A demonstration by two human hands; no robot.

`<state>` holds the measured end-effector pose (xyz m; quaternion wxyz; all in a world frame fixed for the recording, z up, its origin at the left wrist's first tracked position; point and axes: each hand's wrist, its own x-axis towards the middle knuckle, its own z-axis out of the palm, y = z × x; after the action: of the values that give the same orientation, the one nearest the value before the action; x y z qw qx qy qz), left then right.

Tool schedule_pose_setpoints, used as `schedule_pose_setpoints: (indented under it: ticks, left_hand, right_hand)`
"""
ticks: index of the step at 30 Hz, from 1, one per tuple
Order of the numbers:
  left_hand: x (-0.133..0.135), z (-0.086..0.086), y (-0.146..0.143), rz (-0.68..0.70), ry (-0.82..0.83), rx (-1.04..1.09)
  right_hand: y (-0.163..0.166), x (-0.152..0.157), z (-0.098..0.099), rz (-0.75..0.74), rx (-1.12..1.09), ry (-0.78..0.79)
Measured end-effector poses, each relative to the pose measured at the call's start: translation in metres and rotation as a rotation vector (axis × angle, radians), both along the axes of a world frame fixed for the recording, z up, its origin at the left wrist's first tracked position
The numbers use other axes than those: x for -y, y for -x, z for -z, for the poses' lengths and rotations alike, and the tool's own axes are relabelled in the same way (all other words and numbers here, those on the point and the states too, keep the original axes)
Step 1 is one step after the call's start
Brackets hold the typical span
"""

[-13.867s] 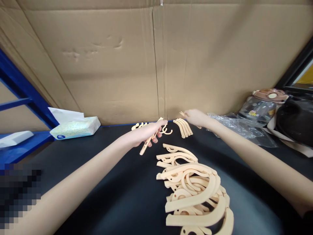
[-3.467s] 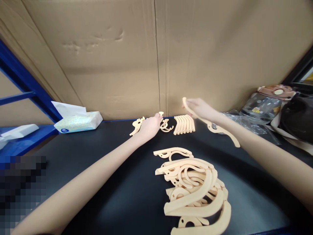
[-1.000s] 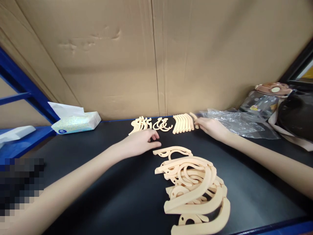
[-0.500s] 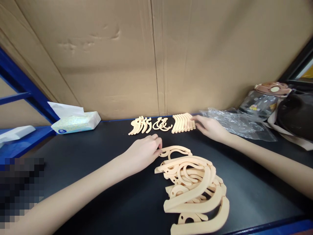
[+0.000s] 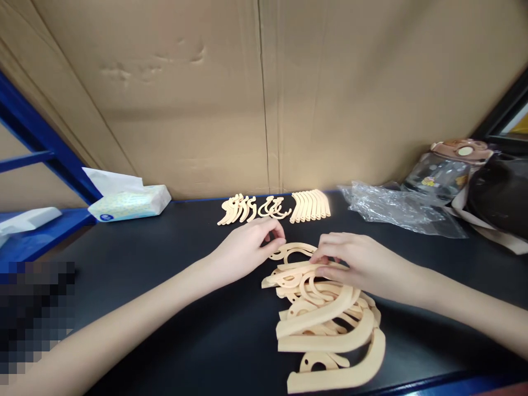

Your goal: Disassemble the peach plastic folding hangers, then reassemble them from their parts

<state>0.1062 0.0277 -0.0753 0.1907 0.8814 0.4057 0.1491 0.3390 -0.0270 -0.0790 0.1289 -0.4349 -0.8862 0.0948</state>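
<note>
A stack of curved tan wooden cut-out sheets [image 5: 330, 335] lies on the black table [image 5: 165, 308] in front of me. My left hand [image 5: 247, 247] pinches the far left end of the topmost sheet [image 5: 293, 251]. My right hand [image 5: 358, 261] rests on the same sheet's right side, fingers curled over its edge. At the table's back lie sorted rows of small pieces: curved pieces [image 5: 237, 210] on the left, hook shapes [image 5: 274, 209] in the middle, and bent strips [image 5: 310, 205] on the right.
A cardboard wall [image 5: 264, 99] closes off the back. A tissue pack [image 5: 127, 199] sits at the left by a blue shelf frame [image 5: 41, 148]. Crumpled clear plastic [image 5: 396, 209], a lidded jar [image 5: 445, 170] and a dark bag [image 5: 499, 198] crowd the right.
My right hand left the row of bent strips at the back and came down onto the top sheet of the stack. My left hand closed on that sheet's left end.
</note>
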Motion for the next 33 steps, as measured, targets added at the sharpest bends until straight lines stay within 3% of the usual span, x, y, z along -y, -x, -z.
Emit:
schedule_pose_setpoints:
  ticks: [3, 11, 19, 22, 29, 31, 33]
  left_hand:
    - [0.005, -0.002, -0.006, 0.025, 0.015, 0.035]
    - [0.004, 0.005, -0.007, 0.124, 0.043, -0.083]
    - [0.008, 0.004, -0.003, 0.186, 0.001, -0.111]
    - [0.01, 0.006, -0.003, 0.21, -0.066, -0.156]
    - [0.017, 0.007, -0.008, 0.236, -0.389, -0.325]
    - [0.016, 0.004, -0.009, 0.181, -0.325, -0.227]
    - [0.01, -0.001, -0.01, 0.094, -0.143, 0.027]
  right_hand:
    - [0.0, -0.008, 0.006, 0.05, 0.027, -0.016]
    - [0.004, -0.009, 0.015, -0.007, 0.118, -0.165]
    - [0.008, -0.005, 0.014, -0.012, 0.197, -0.235]
    - [0.007, -0.005, 0.016, -0.009, 0.214, -0.244]
    - [0.007, -0.004, 0.016, -0.04, 0.371, -0.327]
    - [0.008, -0.005, 0.011, 0.001, 0.314, -0.318]
    - [0.01, -0.01, 0.002, 0.065, 0.19, -0.286]
